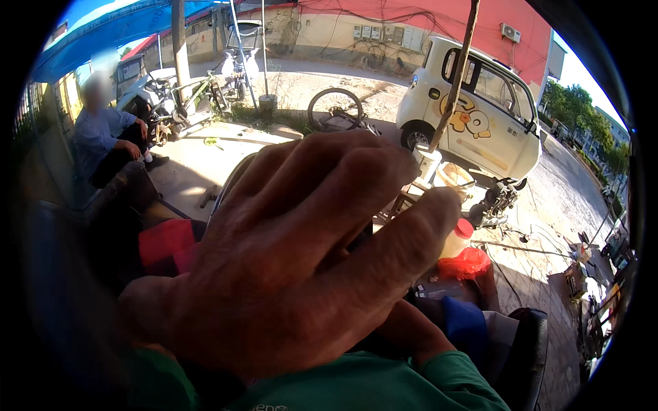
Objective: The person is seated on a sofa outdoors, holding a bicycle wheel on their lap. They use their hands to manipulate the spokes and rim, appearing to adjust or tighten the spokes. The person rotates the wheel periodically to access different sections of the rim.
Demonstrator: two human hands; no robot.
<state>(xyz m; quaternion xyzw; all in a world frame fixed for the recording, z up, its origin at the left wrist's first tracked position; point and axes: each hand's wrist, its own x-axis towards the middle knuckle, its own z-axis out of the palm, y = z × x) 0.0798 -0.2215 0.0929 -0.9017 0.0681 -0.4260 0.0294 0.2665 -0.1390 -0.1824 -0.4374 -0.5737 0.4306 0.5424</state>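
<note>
Close in front of the camera, my left hand (281, 246) fills the middle of the view, its back turned toward me. The fingers reach up and to the right, slightly bent, with a gap between the two nearest the right side. I see nothing held in it, though its palm side is hidden. My right forearm (411, 325) comes out of a green sleeve (459, 377) and runs behind the left hand, which hides my right hand. Past the fingertips stand a red-lidded container (460, 236) and a red plastic bag (467, 264).
A person (106, 137) sits at the left under a blue canopy (116, 27). A wheel (335, 109) lies ahead, near a white small car (480, 103) and a slanting wooden pole (458, 75). Metal parts (497, 202) lie to the right, and a red cloth-like piece (163, 243) sits at left.
</note>
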